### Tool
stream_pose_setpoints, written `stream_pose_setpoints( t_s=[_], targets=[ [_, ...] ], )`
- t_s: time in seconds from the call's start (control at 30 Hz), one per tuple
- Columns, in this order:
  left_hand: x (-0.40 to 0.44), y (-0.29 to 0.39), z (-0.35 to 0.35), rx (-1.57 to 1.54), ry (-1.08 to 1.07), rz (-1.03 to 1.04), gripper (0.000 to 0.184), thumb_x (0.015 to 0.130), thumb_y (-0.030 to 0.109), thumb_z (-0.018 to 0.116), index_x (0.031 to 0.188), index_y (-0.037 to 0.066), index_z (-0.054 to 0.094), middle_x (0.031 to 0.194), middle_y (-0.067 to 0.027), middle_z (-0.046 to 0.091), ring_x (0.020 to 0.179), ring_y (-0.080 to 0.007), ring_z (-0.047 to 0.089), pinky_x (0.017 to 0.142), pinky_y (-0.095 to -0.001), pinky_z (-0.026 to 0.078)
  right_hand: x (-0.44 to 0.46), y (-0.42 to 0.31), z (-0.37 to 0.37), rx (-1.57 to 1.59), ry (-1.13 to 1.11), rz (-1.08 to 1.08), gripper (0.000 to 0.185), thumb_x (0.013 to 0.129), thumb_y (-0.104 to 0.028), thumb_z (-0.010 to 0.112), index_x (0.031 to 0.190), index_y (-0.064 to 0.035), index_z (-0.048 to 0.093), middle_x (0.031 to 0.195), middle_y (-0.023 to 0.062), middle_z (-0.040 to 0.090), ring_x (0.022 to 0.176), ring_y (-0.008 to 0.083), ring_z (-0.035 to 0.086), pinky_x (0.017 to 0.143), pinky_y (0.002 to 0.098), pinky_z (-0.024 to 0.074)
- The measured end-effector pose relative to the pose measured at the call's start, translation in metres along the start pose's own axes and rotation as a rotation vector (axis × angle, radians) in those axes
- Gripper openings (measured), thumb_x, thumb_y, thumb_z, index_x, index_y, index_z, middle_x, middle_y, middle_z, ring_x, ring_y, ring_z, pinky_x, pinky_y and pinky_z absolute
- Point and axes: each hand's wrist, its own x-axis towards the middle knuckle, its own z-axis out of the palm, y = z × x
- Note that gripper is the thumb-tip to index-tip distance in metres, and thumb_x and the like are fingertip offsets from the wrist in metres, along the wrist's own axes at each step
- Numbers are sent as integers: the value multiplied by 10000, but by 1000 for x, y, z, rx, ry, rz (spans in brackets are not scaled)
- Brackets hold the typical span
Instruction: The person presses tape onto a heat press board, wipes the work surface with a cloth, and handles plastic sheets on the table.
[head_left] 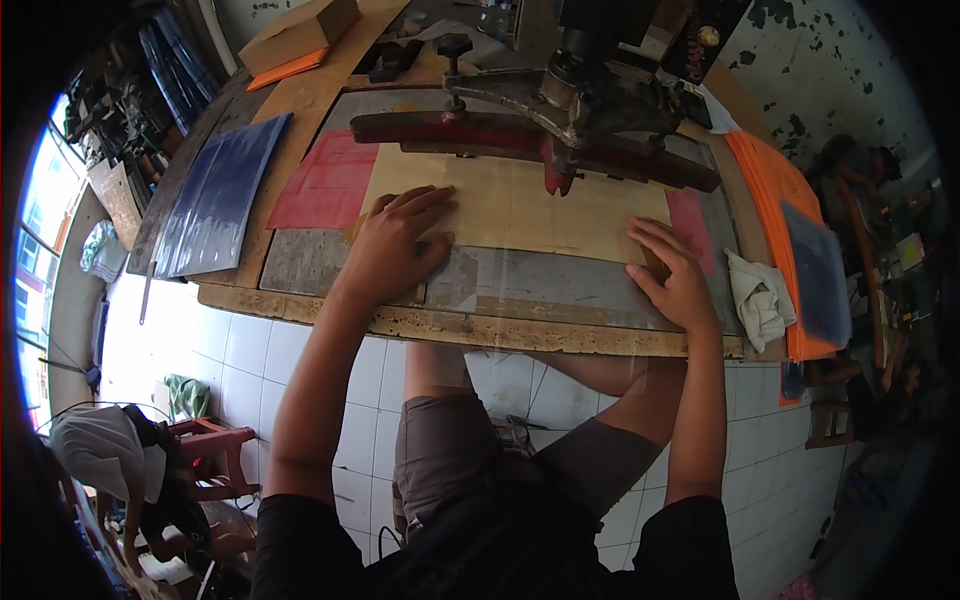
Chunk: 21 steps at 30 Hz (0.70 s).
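A wide cream sheet lies on the grey metal bed, with a pink sheet at its left end and another pink piece at its right. My left hand rests on the left part of the cream sheet, fingers spread. On the right, my right hand touches the sheet's front right corner with its fingers apart. Above the sheet hangs a dark red metal bar on a black press head. Neither hand grips anything visible.
Dark blue plastic sheets lie at the left. A cardboard box stands at the back left. Orange sheets and a white cloth are at the right. Another person is at the lower left.
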Motion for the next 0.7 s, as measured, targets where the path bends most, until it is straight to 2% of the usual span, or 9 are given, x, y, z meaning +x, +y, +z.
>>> stream_pose_setpoints(
  t_s=[0.7],
  targets=[
    [2,4,-2,3,-14,-29,409,939,213,713,1324,81,748,1499,-76,661,1414,-298,584,1199,-471,417,2,-3,-2,20,2,5,475,896,-173,828,1346,-58,725,1474,111,667,1386,324,592,1187,455,453]
  ],
)
